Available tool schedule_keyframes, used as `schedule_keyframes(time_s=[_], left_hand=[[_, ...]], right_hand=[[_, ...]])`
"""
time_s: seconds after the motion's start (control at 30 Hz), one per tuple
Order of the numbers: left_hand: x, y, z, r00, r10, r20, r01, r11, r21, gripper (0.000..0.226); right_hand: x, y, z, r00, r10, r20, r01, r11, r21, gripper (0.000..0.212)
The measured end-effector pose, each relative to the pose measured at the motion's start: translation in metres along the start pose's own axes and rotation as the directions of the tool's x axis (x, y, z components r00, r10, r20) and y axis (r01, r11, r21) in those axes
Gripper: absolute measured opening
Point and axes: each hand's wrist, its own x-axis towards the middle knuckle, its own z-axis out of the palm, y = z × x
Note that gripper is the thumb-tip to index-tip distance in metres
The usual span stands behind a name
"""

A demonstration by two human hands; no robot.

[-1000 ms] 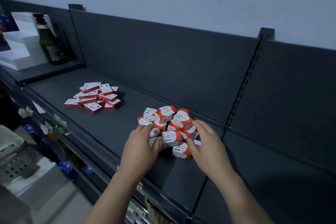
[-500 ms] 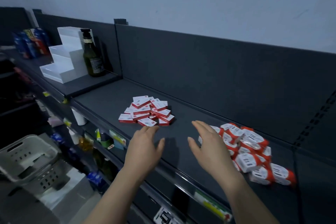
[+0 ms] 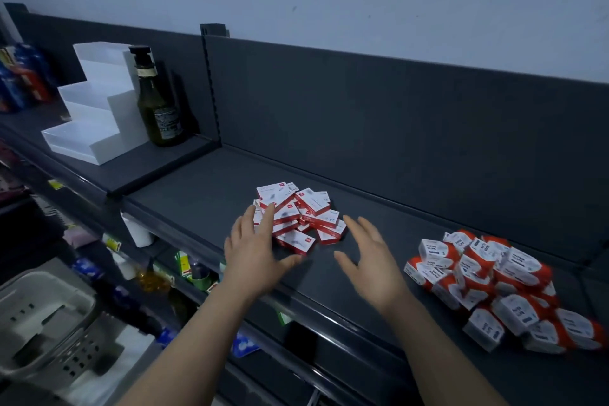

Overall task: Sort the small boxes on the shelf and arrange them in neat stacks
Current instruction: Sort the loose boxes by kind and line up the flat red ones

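A loose heap of flat red-and-white boxes (image 3: 301, 216) lies mid-shelf on the dark shelf (image 3: 204, 188). My left hand (image 3: 255, 250) is spread flat, its fingertips reaching over the heap's left edge. Just right of the heap hovers my right hand (image 3: 369, 257), fingers straight, holding nothing. A second heap of chunkier orange-and-white boxes (image 3: 494, 283) sits further right near the shelf's front edge, clear of both hands.
A dark glass bottle (image 3: 158, 99) and a white stepped display stand (image 3: 95, 109) occupy the raised shelf at the left. Cans (image 3: 23, 79) stand at the far left. A grey plastic basket (image 3: 46, 323) sits below left. Lower shelves hold small goods.
Both hands left the orange-and-white heap and moved left to the red-and-white heap. The view swung left, so the orange heap now lies at the right.
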Motion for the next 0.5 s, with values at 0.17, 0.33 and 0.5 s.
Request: schedule_keyframes(time_s=[0.17,0.33,0.5], left_hand=[[0.039,-0.008,0.017,0.996,-0.021,0.085,0.026,0.998,-0.065,0.120],[0.065,-0.013,0.037,0.986,0.020,0.163,-0.008,0.997,-0.072,0.126],[0.085,-0.016,0.045,0.989,0.078,0.129,-0.059,0.988,-0.145,0.121]], right_hand=[[0.039,0.006,0.022,0.998,-0.028,0.060,0.024,0.998,0.056,0.081],[0.070,0.018,0.042,0.990,-0.063,0.129,0.053,0.996,0.076,0.088],[0.089,0.029,0.052,0.992,-0.094,0.084,0.090,0.995,0.041,0.082]])
